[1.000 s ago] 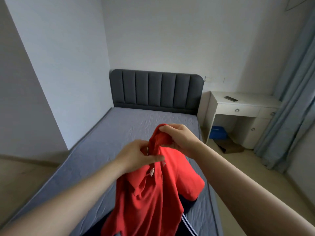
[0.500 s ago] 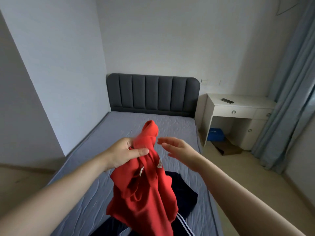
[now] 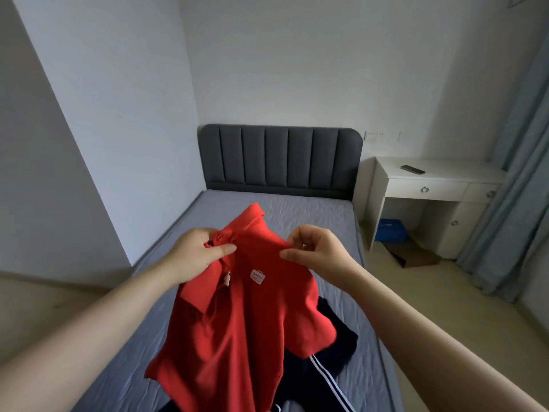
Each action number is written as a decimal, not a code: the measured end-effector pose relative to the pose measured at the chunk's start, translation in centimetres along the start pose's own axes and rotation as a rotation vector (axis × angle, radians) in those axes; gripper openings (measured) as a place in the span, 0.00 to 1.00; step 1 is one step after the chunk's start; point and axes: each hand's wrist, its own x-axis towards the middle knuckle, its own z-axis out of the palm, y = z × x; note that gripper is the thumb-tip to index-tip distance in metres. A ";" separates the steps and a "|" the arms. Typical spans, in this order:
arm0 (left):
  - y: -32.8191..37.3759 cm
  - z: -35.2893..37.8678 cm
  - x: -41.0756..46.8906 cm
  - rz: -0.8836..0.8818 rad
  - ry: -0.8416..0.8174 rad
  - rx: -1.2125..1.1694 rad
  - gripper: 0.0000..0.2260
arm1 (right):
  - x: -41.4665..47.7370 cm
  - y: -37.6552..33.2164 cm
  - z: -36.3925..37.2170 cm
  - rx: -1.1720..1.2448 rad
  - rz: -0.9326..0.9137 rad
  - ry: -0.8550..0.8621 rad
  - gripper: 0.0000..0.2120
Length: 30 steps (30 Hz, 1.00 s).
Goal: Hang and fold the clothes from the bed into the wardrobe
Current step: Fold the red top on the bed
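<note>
Red polo shirt [image 3: 237, 316] hangs above the bed [image 3: 312, 215], over a dark striped garment [image 3: 323, 379]. My left hand [image 3: 193, 254] grips its collar; my right hand [image 3: 315, 251] pinches its shoulder.

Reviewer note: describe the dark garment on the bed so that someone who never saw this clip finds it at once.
Start at the bed with the grey padded headboard. At its near end, partly behind the red polo shirt held by the left hand and right hand, lies a navy garment. It alone is dark, white-striped and lying unheld.
</note>
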 end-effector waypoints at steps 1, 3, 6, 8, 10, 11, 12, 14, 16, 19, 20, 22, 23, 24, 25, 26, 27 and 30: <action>0.0 0.2 0.0 0.009 0.029 0.013 0.04 | -0.3 -0.2 0.1 0.017 0.011 -0.033 0.10; 0.1 0.5 0.0 0.009 0.069 0.007 0.05 | -0.9 -0.3 0.6 0.064 0.031 -0.118 0.08; 0.3 0.9 0.2 0.000 0.062 -0.021 0.09 | -1.6 0.0 1.5 0.153 0.052 -0.166 0.02; 0.6 1.2 0.2 0.012 0.020 -0.063 0.11 | -1.5 0.1 1.7 0.239 0.093 -0.108 0.03; 0.7 1.2 0.2 0.028 -0.010 -0.098 0.12 | -1.3 0.2 1.9 0.208 0.109 -0.027 0.09; 0.7 1.2 0.3 0.034 -0.026 -0.111 0.12 | -1.2 0.3 2.1 0.154 0.098 0.001 0.13; 0.8 1.3 0.3 0.033 -0.041 -0.128 0.12 | -1.0 0.3 2.2 0.084 0.077 0.025 0.15; 0.8 1.3 0.5 0.016 -0.059 -0.167 0.08 | -0.8 0.5 2.5 -0.068 0.015 0.090 0.13; 0.8 1.3 0.8 -0.001 -0.056 -0.192 0.05 | -0.7 0.7 2.8 -0.146 -0.041 0.196 0.10; 0.6 1.5 1.0 -0.015 -0.047 -0.227 0.06 | -0.7 0.7 2.9 -0.136 -0.107 0.337 0.11; 0.6 1.6 1.0 -0.023 -0.045 -0.235 0.05 | -0.6 0.6 3.0 -0.124 -0.127 0.360 0.10; 0.5 1.7 1.1 -0.024 -0.040 -0.233 0.05 | -0.3 0.3 3.1 -0.087 -0.133 0.341 0.05; 0.5 1.8 1.2 -0.020 -0.044 -0.224 0.05 | -0.1 0.2 3.1 -0.066 -0.118 0.315 0.03; 0.5 1.8 1.1 -0.015 -0.049 -0.219 0.05 | 0.1 0.1 3.2 -0.047 -0.102 0.292 0.03; 0.4 1.9 1.2 -0.007 -0.058 -0.213 0.06 | 0.2 -0.1 3.2 -0.034 -0.090 0.281 0.04; 0.4 2.0 1.2 -0.003 -0.071 -0.209 0.07 | 0.4 -0.2 3.1 -0.021 -0.086 0.281 0.05; 0.5 1.9 1.2 -0.004 -0.089 -0.213 0.07 | 0.6 -0.2 2.9 -0.002 -0.088 0.288 0.07; 0.3 0.6 1.1 -0.043 -0.197 -0.315 0.13 | 0.9 -0.1 1.8 0.047 -0.070 0.336 0.08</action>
